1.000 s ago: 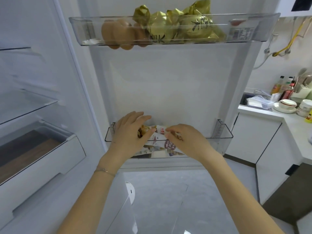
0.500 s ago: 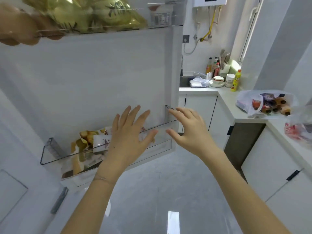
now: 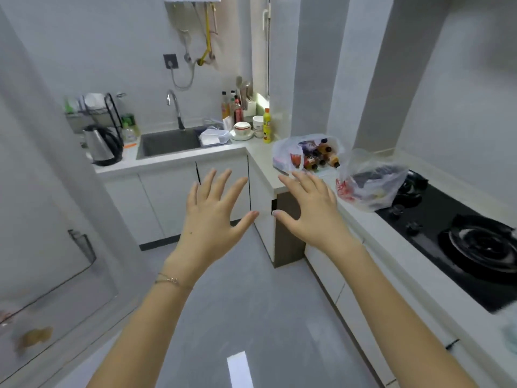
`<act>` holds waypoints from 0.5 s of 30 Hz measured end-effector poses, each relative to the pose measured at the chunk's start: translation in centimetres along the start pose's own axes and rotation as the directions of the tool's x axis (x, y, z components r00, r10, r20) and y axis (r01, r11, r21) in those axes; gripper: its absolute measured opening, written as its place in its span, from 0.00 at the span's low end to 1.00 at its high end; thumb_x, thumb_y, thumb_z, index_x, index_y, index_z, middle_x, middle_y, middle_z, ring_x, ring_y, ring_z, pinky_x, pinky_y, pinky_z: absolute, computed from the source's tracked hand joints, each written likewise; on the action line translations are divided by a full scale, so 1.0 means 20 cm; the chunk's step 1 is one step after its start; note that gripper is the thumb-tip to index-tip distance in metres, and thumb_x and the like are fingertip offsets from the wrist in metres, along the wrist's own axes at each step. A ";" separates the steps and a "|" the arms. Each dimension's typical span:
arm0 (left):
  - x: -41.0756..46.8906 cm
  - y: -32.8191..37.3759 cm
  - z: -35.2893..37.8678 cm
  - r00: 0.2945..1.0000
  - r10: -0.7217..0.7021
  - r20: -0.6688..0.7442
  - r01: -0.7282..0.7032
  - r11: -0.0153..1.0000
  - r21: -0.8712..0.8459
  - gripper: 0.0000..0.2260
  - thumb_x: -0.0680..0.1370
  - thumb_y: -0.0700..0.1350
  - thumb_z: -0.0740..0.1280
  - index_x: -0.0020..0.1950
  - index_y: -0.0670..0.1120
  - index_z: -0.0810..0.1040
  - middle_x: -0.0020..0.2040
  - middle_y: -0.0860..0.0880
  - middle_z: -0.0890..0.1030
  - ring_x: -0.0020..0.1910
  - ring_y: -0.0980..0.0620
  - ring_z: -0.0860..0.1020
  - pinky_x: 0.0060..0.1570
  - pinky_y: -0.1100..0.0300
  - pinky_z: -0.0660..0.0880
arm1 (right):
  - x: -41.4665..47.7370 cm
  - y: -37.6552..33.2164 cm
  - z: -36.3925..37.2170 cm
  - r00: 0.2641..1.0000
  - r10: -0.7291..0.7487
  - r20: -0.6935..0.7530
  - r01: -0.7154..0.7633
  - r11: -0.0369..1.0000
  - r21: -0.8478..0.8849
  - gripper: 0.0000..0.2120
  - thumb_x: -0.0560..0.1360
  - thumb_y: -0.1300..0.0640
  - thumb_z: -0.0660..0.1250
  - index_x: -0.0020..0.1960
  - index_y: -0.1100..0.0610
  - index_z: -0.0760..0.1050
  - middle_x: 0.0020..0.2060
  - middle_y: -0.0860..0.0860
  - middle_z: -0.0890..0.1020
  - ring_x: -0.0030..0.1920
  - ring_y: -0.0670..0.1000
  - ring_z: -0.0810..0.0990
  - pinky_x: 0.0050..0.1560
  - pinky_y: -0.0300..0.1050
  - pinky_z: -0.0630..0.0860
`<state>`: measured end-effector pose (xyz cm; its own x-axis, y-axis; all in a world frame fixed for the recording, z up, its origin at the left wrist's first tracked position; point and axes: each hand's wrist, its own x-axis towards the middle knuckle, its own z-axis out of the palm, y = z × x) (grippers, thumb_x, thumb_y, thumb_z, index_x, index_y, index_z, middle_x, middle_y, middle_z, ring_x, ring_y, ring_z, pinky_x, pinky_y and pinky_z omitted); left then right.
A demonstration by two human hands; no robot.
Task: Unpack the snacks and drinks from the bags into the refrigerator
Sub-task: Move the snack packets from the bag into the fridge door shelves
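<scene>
Both empty hands left the door shelf [image 3: 84,245].

Two bare hands, left hand [image 3: 214,219] and right hand [image 3: 310,212], both spread and empty. Two plastic bags on the right counter: far bag [image 3: 291,152] with several bottles, count unclear; near bag [image 3: 369,183] with blurred contents. One sink [image 3: 167,141], one faucet [image 3: 174,107], one kettle [image 3: 102,145] far left. One yellow bottle [image 3: 267,126]. Two hob burners [image 3: 481,245].

Blurred refrigerator door [image 3: 50,247] cut off at left; smeared snack packet [image 3: 35,336]; bag [image 3: 369,183] contents indistinct.
</scene>
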<state>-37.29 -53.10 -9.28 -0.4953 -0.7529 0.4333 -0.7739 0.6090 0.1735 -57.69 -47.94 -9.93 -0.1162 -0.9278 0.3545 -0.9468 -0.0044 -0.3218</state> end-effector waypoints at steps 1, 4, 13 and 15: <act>0.07 0.04 0.06 1.000 0.005 0.013 -0.005 1.000 -0.010 0.31 0.77 0.67 0.51 0.78 0.56 0.58 0.79 0.50 0.55 0.79 0.48 0.46 0.76 0.44 0.45 | 0.02 0.08 -0.01 1.000 0.011 -0.008 -0.011 1.000 -0.006 0.33 0.76 0.39 0.62 0.77 0.43 0.54 0.77 0.48 0.56 0.77 0.53 0.49 0.76 0.57 0.47; 0.27 0.17 0.22 0.999 0.022 0.030 -0.021 0.999 -0.043 0.32 0.76 0.69 0.48 0.78 0.57 0.56 0.80 0.49 0.54 0.79 0.48 0.45 0.76 0.46 0.42 | 0.08 0.32 -0.05 0.999 0.038 -0.015 -0.038 0.998 -0.042 0.33 0.76 0.39 0.63 0.77 0.44 0.55 0.77 0.48 0.58 0.76 0.53 0.52 0.75 0.55 0.49; 0.80 0.44 0.67 0.988 0.138 0.075 -0.129 0.985 -0.118 0.33 0.75 0.69 0.47 0.77 0.57 0.58 0.79 0.49 0.56 0.79 0.46 0.48 0.76 0.44 0.45 | 0.27 0.89 -0.07 0.977 0.214 -0.001 -0.213 0.975 -0.058 0.33 0.76 0.39 0.62 0.77 0.41 0.53 0.77 0.47 0.55 0.77 0.53 0.47 0.76 0.55 0.44; 0.93 0.45 0.76 0.984 0.156 0.083 -0.144 0.980 -0.136 0.33 0.75 0.69 0.46 0.77 0.57 0.59 0.79 0.49 0.56 0.79 0.46 0.48 0.76 0.43 0.45 | 0.34 0.98 -0.03 0.970 0.243 0.008 -0.242 0.968 -0.070 0.33 0.77 0.39 0.62 0.77 0.41 0.53 0.77 0.47 0.55 0.77 0.52 0.47 0.75 0.53 0.43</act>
<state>-59.40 -65.34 -13.12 -0.6408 -0.6670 0.3801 -0.6337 0.7390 0.2285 -77.33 -54.03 -13.27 -0.3407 -0.9040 0.2584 -0.9091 0.2467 -0.3356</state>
